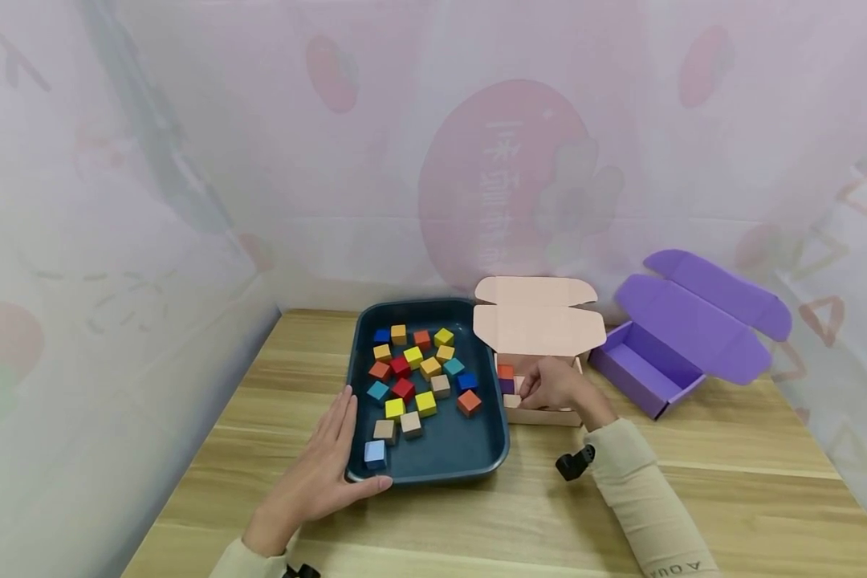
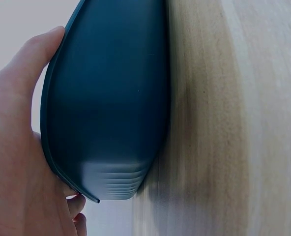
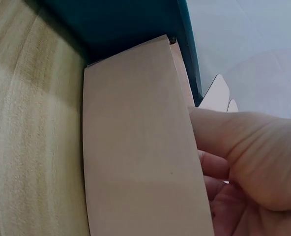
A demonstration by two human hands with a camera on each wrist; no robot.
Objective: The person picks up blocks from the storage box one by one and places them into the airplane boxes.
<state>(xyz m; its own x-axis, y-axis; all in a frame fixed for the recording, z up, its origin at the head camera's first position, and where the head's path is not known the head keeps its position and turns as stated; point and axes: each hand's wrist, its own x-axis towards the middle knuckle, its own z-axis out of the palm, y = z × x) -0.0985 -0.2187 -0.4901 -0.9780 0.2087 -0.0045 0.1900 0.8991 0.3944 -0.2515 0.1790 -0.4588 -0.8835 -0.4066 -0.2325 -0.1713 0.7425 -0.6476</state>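
Painted wood, by the look: small coloured cubes point(image 1: 425, 404) lie loose in the dark teal plastic tray point(image 1: 433, 461) on the pale wooden worktop point(image 1: 520, 514). A few sit in the open pink cardboard box point(image 1: 542, 416) just right of the tray. Right hand point(image 1: 555, 387) reaches into the box, grip curled; whether it pinches a cube I cannot tell. Left hand point(image 1: 325, 466) spread flat against the tray's near-left rim. Judgement: cubes light, rigid, smooth-faced; take by two opposite faces. Box walls thin, likely to flex.
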